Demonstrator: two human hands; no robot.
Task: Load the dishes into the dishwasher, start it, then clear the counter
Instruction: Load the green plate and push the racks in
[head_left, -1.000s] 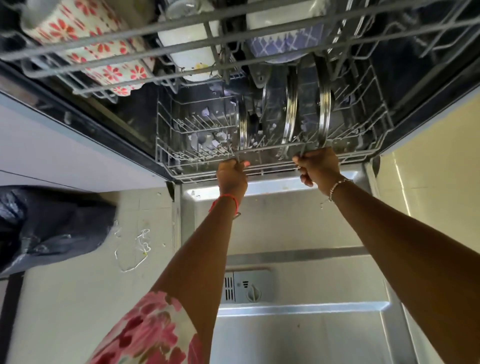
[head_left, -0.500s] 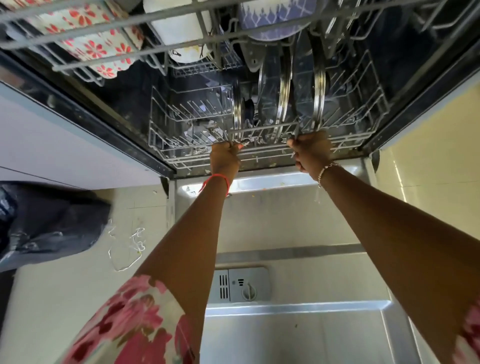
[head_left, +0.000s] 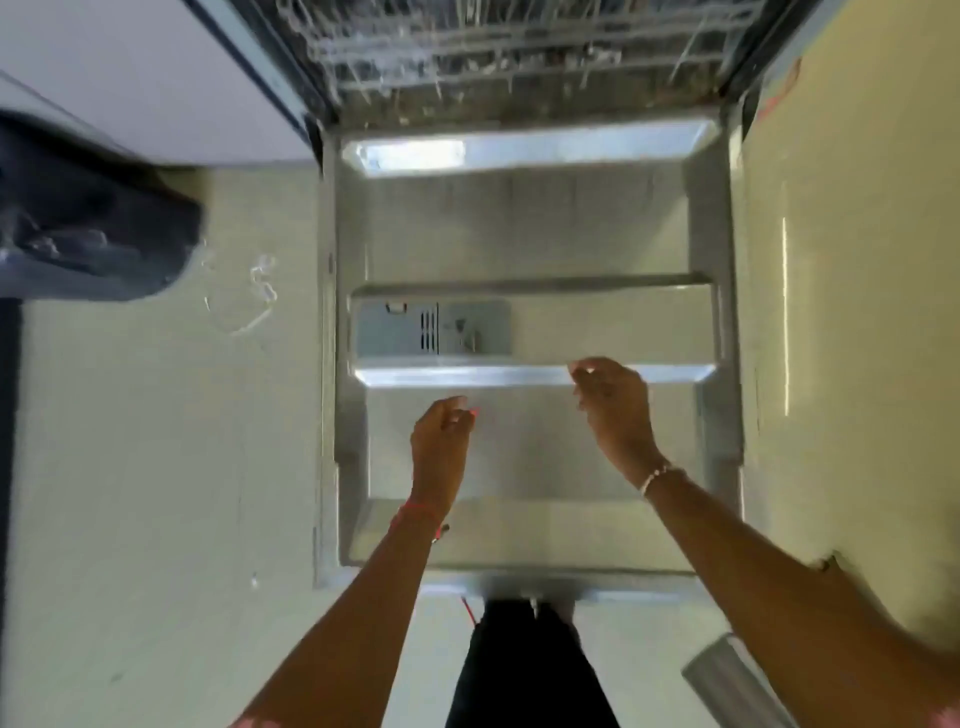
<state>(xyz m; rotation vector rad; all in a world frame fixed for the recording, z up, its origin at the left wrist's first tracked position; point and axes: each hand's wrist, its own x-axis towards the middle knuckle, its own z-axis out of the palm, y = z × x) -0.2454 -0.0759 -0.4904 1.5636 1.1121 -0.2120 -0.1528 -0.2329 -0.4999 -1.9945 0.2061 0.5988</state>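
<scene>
The dishwasher door (head_left: 524, 228) lies open and flat in front of me, its steel inner face up, with the detergent dispenser (head_left: 431, 328) set in it. The lower rack (head_left: 519, 47) sits inside the machine at the top of the view, blurred. My left hand (head_left: 441, 441) hovers over the door's near half, fingers loosely curled, holding nothing. My right hand (head_left: 615, 402) hovers beside it over the door's ridge, fingers curled and empty. Neither hand touches the rack.
A dark plastic bag (head_left: 88, 223) lies on the pale floor at the left, by a white cabinet front (head_left: 135, 78). A cream cabinet panel (head_left: 852, 260) flanks the door on the right. My dark trouser leg (head_left: 524, 670) stands at the door's front edge.
Both hands pushed the lower rack into the machine, let go of it and drew back over the door. My view has tilted down toward the door.
</scene>
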